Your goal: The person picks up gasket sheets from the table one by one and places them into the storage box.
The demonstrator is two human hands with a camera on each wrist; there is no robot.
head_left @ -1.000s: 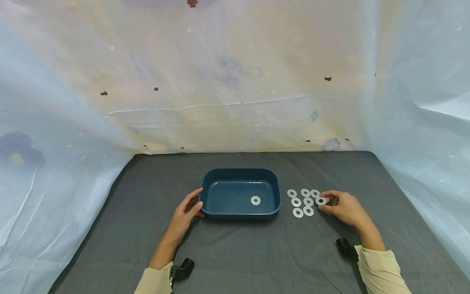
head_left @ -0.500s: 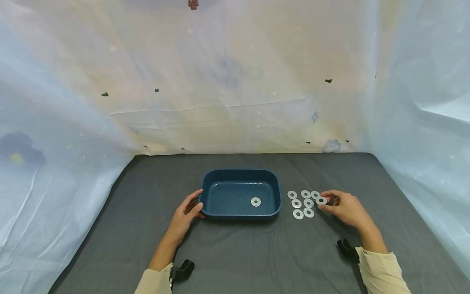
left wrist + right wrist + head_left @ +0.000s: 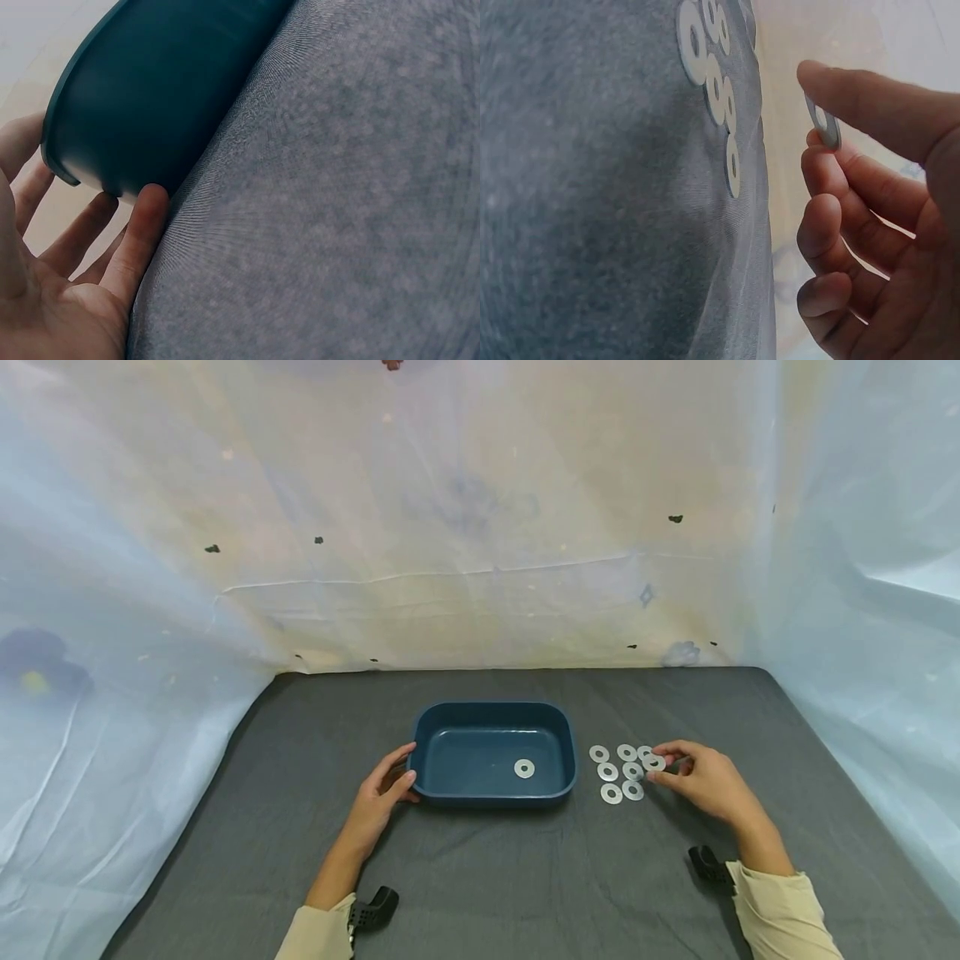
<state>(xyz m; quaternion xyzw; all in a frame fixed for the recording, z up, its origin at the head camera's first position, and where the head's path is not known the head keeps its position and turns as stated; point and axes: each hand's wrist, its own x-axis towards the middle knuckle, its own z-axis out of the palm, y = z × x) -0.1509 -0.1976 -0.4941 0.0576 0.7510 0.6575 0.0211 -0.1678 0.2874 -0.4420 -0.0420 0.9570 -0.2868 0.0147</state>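
Note:
In the head view, my right hand [image 3: 701,777] pinches a flat metal washer [image 3: 654,763] between thumb and fingertips. The right wrist view shows this washer [image 3: 829,136] lifted off the cloth, its face turned partly edge-on. Several more washers [image 3: 611,793] lie flat just left of that hand, in loose rows. A dark blue rectangular tray [image 3: 465,752] stands left of them, with one washer [image 3: 524,768] lying on its floor. At the tray's left end rests my left hand [image 3: 378,793], fingertips against the outer wall, as the left wrist view shows from close by.
Grey cloth [image 3: 480,877] covers the table. A pale patterned sheet [image 3: 465,527] hangs behind it, and bluish sheets hang at both sides. Black wrist mounts [image 3: 375,910] sit on both forearms.
My right hand has raised the pinched washer slightly and brought it a little to the left, over the one behind it. The left hand and tray stay put.

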